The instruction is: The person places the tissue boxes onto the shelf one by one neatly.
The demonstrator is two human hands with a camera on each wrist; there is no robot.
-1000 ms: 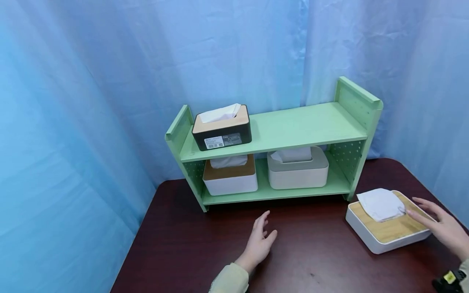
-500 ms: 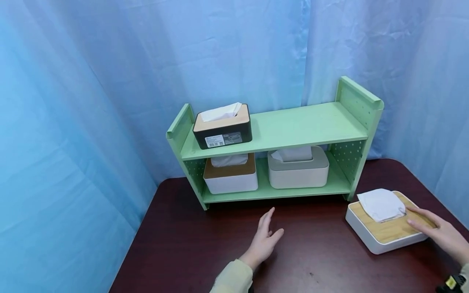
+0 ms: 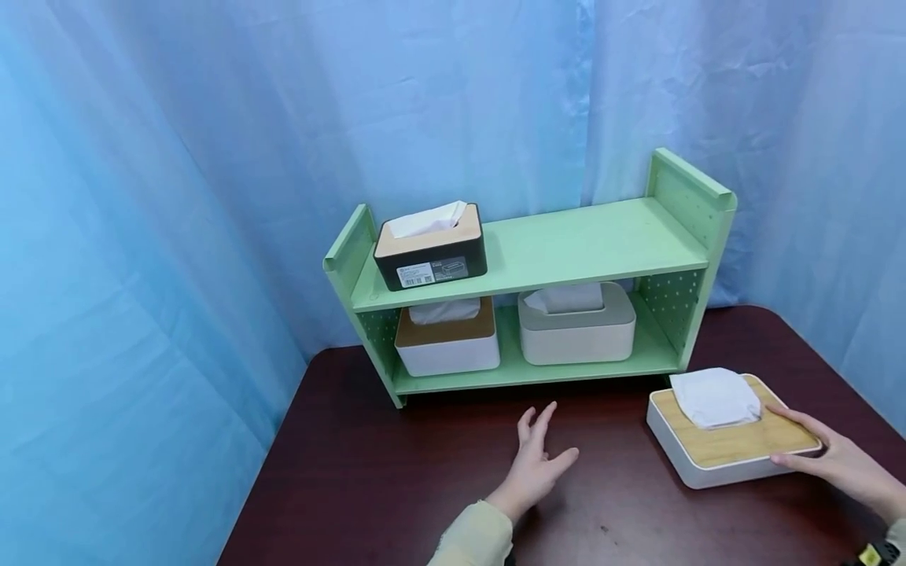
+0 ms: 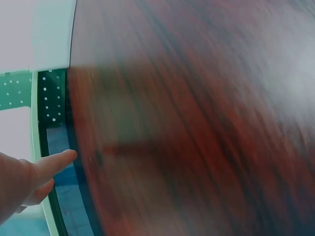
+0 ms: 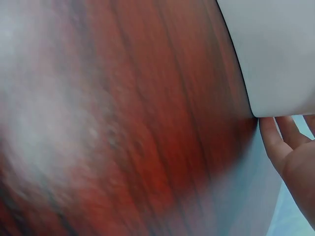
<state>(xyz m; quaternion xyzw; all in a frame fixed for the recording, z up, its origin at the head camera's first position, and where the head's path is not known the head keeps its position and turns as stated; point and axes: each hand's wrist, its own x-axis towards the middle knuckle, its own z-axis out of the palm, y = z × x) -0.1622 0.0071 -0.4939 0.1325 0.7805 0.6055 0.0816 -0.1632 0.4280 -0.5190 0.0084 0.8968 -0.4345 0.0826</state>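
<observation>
A tissue box [image 3: 736,446] with a white body and light wood lid lies on the dark table at the right, a white tissue [image 3: 716,397] spreading from its slot. My right hand [image 3: 838,464] is at its right end, thumb by the front corner and forefinger reaching over the lid's right side. In the right wrist view, fingertips [image 5: 268,129] press against the end of the white box [image 5: 280,59]. My left hand [image 3: 534,468] holds nothing, thumb spread from extended fingers, over the table left of the box. In the left wrist view, its fingers [image 4: 54,164] overlap the shelf.
A green two-tier shelf [image 3: 594,236] stands at the back. A black tissue box [image 3: 439,267] sits on its upper left; below are a brown-lidded white box [image 3: 449,354] and a grey-lidded one [image 3: 576,342]. Blue curtains [image 3: 495,94] hang behind the table [image 3: 354,487].
My right hand has come onto the box's right end, and the wood-lidded tissue box has shifted left with it. The left hand has moved right, toward the box.
</observation>
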